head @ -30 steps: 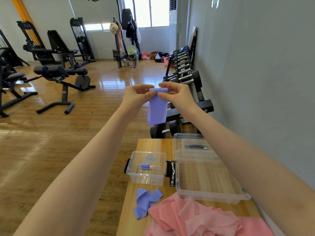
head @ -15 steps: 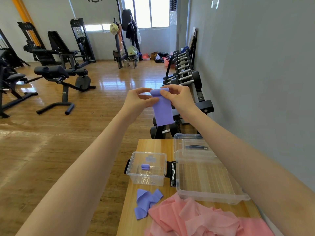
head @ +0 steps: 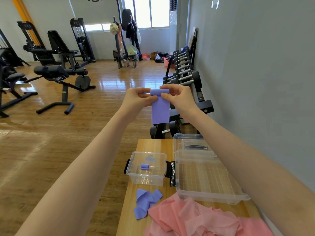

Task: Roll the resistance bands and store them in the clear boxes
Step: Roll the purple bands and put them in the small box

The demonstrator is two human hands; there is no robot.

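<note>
I hold a purple resistance band (head: 160, 109) up in the air in front of me, its top rolled into a small cylinder and a short tail hanging down. My left hand (head: 138, 99) pinches the roll's left end and my right hand (head: 177, 97) pinches its right end. Below on the wooden table (head: 153, 145), a small clear box (head: 146, 178) holds one rolled purple band (head: 145, 166). A loose purple band (head: 146, 201) lies in front of it, next to a heap of pink bands (head: 204, 220). A large clear box (head: 209, 196) stands to the right.
A smaller clear lid or box (head: 196, 149) sits at the back of the large one. A dumbbell rack (head: 184, 74) runs along the grey wall beyond the table. Gym benches (head: 58, 74) and machines stand on the wooden floor to the left.
The roll at the top of the band has grown and the hanging tail has become shorter. Both hands have sunk slightly.
</note>
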